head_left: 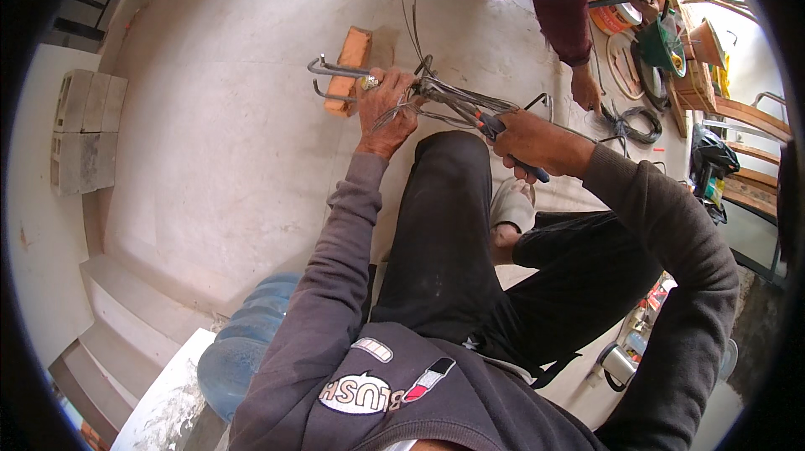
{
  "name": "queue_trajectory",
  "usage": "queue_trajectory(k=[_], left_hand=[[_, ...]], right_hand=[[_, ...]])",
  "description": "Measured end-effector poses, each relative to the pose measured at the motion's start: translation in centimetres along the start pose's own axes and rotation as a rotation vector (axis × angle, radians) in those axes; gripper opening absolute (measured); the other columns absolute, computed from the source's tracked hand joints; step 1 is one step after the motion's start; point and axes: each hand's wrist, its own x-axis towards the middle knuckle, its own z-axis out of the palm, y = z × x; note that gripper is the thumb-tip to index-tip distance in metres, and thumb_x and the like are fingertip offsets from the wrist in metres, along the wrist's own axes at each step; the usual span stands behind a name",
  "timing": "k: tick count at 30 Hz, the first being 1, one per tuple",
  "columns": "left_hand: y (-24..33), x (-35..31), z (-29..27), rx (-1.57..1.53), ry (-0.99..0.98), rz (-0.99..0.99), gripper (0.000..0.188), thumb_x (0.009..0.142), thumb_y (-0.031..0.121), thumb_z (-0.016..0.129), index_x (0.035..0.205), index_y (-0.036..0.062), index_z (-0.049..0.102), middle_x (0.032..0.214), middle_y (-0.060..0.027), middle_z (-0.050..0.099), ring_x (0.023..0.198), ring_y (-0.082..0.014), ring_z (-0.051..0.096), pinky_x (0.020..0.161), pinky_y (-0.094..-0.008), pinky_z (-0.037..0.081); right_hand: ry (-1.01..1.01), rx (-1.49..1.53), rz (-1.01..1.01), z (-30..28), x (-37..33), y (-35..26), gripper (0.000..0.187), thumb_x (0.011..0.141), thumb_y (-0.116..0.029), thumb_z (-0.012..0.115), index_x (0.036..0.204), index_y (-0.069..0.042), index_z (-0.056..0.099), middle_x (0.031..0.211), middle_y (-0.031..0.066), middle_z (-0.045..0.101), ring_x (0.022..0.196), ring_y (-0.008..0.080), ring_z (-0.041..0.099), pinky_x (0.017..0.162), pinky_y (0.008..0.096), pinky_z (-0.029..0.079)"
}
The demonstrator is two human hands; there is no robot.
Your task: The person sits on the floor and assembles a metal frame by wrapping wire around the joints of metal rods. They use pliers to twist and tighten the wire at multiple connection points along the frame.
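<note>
My left hand (388, 111) is closed round a bundle of thin dark wires (457, 97) together with bent steel rods (331, 63). The rods' hooked ends stick out to the left, over an orange brick (356, 49) on the floor. Loose wire ends (412, 19) point up and away from the bundle. My right hand (537, 142) grips pliers (489, 124) with dark handles, their red part close against the wires. The jaws are partly hidden among the strands, so I cannot make out what they bite on. Both hands are above my raised knee.
At the right, another person's hand (585, 89) in a maroon sleeve reaches toward a coil of dark wire (641, 126). Behind it stand an orange-and-white bucket (615, 17) and a green container (661, 49). Grey blocks (84, 134) and a blue water bottle (231, 367) are at left.
</note>
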Motion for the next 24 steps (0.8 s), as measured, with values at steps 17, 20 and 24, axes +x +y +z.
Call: queue_trajectory(k=[17, 20, 24], left_hand=[[5.8, 0.5, -2.9, -0.026, -0.032, 0.106, 0.068, 0.071, 0.025, 0.084, 0.132, 0.0088, 0.061, 0.126, -0.0113, 0.062, 0.129, -0.0326, 0.053, 0.112, -0.0523, 0.034], [8.2, 0.6, -1.6, -0.215, -0.058, 0.150, 0.071, 0.072, 0.020, 0.081, 0.138, 0.0098, 0.057, 0.126, -0.0100, 0.061, 0.127, -0.0313, 0.054, 0.118, -0.0531, 0.029], [9.8, 1.5, 0.1, -0.239, -0.007, 0.199, 0.073, 0.071, 0.017, 0.081, 0.139, 0.0087, 0.056, 0.114, -0.0105, 0.063, 0.113, -0.0316, 0.061, 0.110, -0.0509, 0.039]], right_hand=[[-0.068, 0.069, 0.050, -2.0, 0.2, -1.0, 0.024, 0.099, -0.015, 0.058, 0.111, 0.005, 0.053, 0.084, 0.0117, 0.065, 0.065, 0.0173, 0.071, 0.055, 0.0299, 0.060], [-0.081, 0.091, 0.091, -2.7, 0.0, -1.8, 0.034, 0.098, -0.018, 0.059, 0.115, 0.010, 0.051, 0.088, 0.0196, 0.069, 0.069, 0.0261, 0.074, 0.055, 0.0364, 0.062], [-0.257, 0.217, 0.064, -3.4, 0.8, -1.6, 0.023, 0.099, -0.010, 0.052, 0.110, 0.009, 0.057, 0.096, 0.0248, 0.070, 0.080, 0.0298, 0.077, 0.062, 0.0381, 0.065]])
